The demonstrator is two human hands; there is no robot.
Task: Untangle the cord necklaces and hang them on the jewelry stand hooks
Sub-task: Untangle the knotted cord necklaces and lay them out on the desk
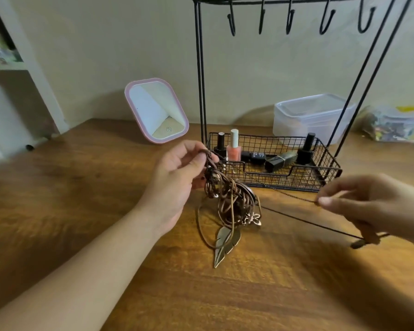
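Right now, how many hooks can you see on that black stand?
5 hooks hang in a row from the stand's top bar: far left, next, middle, fourth, far right. All are bare. More may lie beyond the frame's top edge.

Both arms are bare: the left forearm (86, 266) shows no sleeve from the picture's edge to the wrist. The left hand (177, 177) and the right hand (373, 206) wear no gloves, rings or bracelets. The visible nails are short and unpainted.
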